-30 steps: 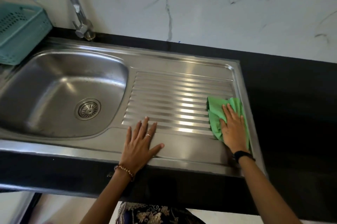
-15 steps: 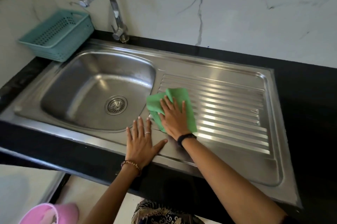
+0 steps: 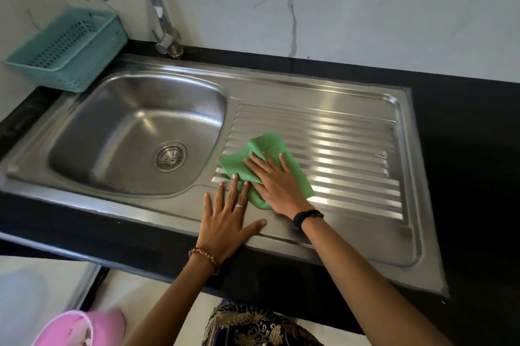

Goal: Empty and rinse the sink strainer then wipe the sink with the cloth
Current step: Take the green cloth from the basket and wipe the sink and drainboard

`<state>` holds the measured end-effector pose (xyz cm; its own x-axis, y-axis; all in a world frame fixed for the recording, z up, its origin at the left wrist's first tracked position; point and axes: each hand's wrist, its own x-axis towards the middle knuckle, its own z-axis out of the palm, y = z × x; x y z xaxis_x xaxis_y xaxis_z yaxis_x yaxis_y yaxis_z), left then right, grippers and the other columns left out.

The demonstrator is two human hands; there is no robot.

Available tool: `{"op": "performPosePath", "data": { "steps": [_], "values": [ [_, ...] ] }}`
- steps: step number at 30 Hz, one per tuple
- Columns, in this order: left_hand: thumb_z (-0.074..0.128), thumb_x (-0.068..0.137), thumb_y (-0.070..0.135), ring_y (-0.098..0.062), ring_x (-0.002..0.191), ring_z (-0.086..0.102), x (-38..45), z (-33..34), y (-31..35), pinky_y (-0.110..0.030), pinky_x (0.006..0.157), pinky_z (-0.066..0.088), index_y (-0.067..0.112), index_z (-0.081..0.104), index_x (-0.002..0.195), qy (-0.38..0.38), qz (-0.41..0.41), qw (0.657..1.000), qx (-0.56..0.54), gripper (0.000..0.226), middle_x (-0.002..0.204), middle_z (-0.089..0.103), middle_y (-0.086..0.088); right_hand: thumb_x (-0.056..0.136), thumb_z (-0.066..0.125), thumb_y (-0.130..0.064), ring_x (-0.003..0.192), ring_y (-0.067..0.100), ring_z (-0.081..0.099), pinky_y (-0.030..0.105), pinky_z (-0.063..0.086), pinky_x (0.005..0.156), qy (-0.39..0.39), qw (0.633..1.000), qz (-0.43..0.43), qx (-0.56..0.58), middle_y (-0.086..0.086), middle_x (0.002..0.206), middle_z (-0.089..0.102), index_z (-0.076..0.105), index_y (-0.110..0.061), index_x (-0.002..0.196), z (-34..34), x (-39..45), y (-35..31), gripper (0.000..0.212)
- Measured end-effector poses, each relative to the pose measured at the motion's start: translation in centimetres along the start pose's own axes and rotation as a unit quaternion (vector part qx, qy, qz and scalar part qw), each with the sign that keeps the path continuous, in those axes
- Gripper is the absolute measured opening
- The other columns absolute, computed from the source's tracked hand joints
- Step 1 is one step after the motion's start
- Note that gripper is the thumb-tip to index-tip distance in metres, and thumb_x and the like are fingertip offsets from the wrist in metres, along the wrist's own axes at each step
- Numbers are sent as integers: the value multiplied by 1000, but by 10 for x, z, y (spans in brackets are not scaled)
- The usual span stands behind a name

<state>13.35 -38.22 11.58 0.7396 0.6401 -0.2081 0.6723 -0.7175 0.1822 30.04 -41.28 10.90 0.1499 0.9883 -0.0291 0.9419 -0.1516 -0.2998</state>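
A stainless steel sink [image 3: 135, 131] with a ribbed drainboard [image 3: 351, 154] is set into a black counter. The round metal strainer [image 3: 170, 160] sits in the drain at the bowl's bottom. My right hand [image 3: 277, 183] lies flat with fingers spread on a green cloth [image 3: 266, 148], pressing it onto the left end of the drainboard. My left hand [image 3: 226, 221] rests palm down on the sink's front rim, fingers apart, its fingertips touching the cloth's near edge.
A curved chrome tap [image 3: 157, 7] rises behind the bowl. A teal perforated basket [image 3: 67, 50] stands at the back left on the counter [image 3: 464, 148]. A pink container [image 3: 78, 326] is on the floor below left. A marble wall runs behind.
My right hand slid the green cloth from the drainboard's right end to its left end near the bowl. The left hand stayed on the front rim. The camera view shifted.
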Motion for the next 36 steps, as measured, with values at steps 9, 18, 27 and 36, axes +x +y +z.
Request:
{"op": "performPosePath", "data": {
  "steps": [9,18,27,36],
  "values": [
    [23,86,68,-20,142,-18,19,18,96,-54,113,-13,41,-20,136,-45,215,975,31,72,147,-29,8,98,35,-35,147,14,10,42,-8,118,64,978,198,20,-7,159,10,14,-29,148,-35,-129,106,54],
    [21,88,64,-20,135,-29,20,17,106,-56,104,-23,45,-20,136,-65,219,973,32,65,147,-30,9,99,29,-29,147,17,-6,41,-10,115,82,946,314,23,-7,156,-12,-10,-28,143,-21,-178,81,59],
    [-5,64,85,-13,139,-20,5,-8,16,-37,111,-20,34,-10,140,-33,151,988,-30,92,150,-21,6,100,28,-32,147,22,-7,50,-11,115,44,952,304,17,-4,160,-5,3,-25,149,-37,-142,95,56],
    [2,48,95,-18,142,-15,-31,-33,-68,-40,114,-12,26,-28,137,12,-90,993,-80,117,155,-14,-10,96,38,-29,147,17,5,53,-11,115,14,992,112,60,-8,158,14,25,-17,147,2,-19,-28,53]
  ]
}}
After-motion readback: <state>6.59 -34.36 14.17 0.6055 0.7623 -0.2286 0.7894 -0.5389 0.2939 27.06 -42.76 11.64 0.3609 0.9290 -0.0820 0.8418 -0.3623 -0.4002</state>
